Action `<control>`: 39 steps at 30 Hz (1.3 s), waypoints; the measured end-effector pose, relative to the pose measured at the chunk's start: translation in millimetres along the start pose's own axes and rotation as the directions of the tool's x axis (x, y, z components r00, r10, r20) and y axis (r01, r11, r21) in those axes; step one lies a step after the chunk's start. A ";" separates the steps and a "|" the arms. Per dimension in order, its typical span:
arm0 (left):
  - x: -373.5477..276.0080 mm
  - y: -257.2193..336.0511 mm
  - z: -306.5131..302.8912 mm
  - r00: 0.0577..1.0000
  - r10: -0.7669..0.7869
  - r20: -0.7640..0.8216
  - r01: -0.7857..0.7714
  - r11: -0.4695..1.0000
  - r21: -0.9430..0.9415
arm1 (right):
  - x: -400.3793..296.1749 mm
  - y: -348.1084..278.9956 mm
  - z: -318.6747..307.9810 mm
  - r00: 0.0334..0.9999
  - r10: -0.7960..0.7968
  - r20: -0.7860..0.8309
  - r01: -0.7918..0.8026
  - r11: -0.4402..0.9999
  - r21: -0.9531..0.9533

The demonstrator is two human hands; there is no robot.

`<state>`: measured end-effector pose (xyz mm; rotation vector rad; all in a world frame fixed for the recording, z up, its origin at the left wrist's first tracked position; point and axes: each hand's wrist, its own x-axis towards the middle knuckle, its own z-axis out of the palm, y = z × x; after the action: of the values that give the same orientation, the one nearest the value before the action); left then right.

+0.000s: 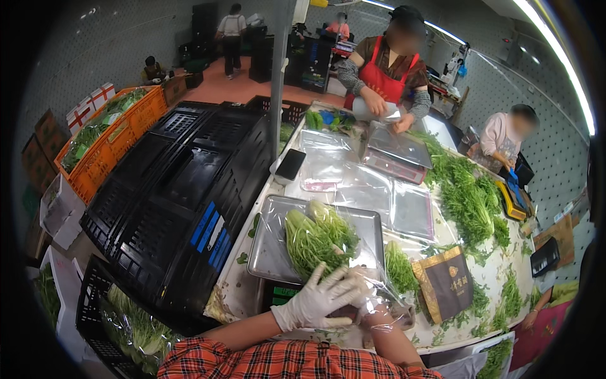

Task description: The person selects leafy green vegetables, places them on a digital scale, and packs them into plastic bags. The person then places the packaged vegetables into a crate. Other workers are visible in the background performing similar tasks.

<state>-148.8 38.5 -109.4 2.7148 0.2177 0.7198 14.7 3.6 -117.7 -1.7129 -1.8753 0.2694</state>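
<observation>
Two heads of frilly leafy greens [319, 241] lie in a clear plastic bag on a steel tray [267, 265]. The tray tops a scale with a lit green display [285, 293]. My left hand [319, 301], in a white glove, has its fingers spread at the near edge of the greens. My right hand [362, 286], also gloved, is beside it, with clear plastic film over the hand and wrist. Film and glare hide its fingers, so its grip is unclear. Loose greens [400, 267] lie just right of the tray.
Flat clear bags [364, 189] and a phone [290, 164] lie beyond the tray. Black crates [165, 203] stand left, near a metal post [279, 85]. A brown pouch [445, 284] and piled greens [466, 203] are right. A co-worker in a red apron [386, 78] handles film across the table.
</observation>
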 end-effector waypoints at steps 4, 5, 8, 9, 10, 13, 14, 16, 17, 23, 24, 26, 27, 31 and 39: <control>7.8 -11.4 7.2 0.992 0.085 -0.094 -0.082 0.996 0.037 | 12.1 -1.6 25.4 0.979 0.078 -0.186 -0.044 0.983 0.179; 12.9 -8.6 -0.2 0.987 0.098 -0.130 -0.100 0.995 -0.009 | 17.3 -2.9 27.8 0.967 0.099 -0.236 -0.044 0.972 0.231; 18.3 -9.2 -11.3 0.991 0.060 -0.119 -0.068 0.996 -0.063 | 35.1 -7.7 26.7 0.914 0.180 -0.362 -0.036 0.927 0.372; 15.8 -12.1 -12.3 0.995 0.033 -0.094 -0.039 0.997 -0.060 | 38.4 -9.1 23.6 0.911 0.191 -0.366 -0.036 0.920 0.390; 9.4 -14.9 -12.9 0.999 0.044 0.010 -0.045 0.998 0.039 | 38.1 -11.6 22.3 0.914 0.182 -0.361 -0.037 0.927 0.374; -11.9 2.1 -38.3 0.999 -0.050 0.015 0.050 0.999 -0.009 | -7.1 -22.4 3.9 0.992 0.041 -0.122 -0.033 0.997 0.067; -23.9 -1.4 -40.9 0.991 -0.130 0.035 0.132 0.989 -0.059 | -27.0 -41.4 -17.6 0.998 -0.011 -0.067 0.005 0.996 -0.088; -39.2 1.9 -52.6 0.948 -0.275 -0.161 0.232 0.942 -0.244 | -78.7 -38.6 -37.1 0.988 -0.092 0.125 0.060 0.969 0.241; -48.4 0.8 -49.9 0.898 -0.362 -0.249 0.261 0.896 -0.360 | -110.0 -29.9 -41.1 0.957 -0.042 0.287 -0.092 0.895 0.436; -84.4 13.5 -14.2 0.520 -0.854 0.027 0.448 0.246 -0.859 | -179.9 2.0 -108.8 0.681 0.693 -0.235 -0.402 0.623 0.671; -81.7 18.9 -12.7 0.498 -0.858 0.126 0.496 0.162 -0.853 | -167.4 5.3 -115.0 0.637 0.733 -0.238 -0.472 0.615 0.632; -77.2 26.1 -7.6 0.511 -0.804 0.304 0.620 0.099 -0.778 | -140.6 18.6 -97.6 0.644 0.711 -0.282 -0.385 0.621 0.683; -74.3 30.5 -3.8 0.519 -0.776 0.358 0.671 0.110 -0.733 | -136.7 36.6 -88.6 0.711 0.670 -0.214 -0.429 0.655 0.622; -68.7 40.1 22.0 0.584 -0.717 0.380 0.681 0.178 -0.710 | -113.9 53.3 -62.5 0.780 0.572 0.256 -0.562 0.459 0.688; -84.7 58.4 32.7 0.431 -0.873 0.227 0.518 0.033 -0.855 | -118.8 63.0 -62.7 0.716 0.592 0.370 -0.610 0.275 0.743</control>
<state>-201.6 -44.1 -154.6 1.1162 0.9800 0.6866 102.5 -115.2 -132.1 -1.5556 -0.6680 1.2796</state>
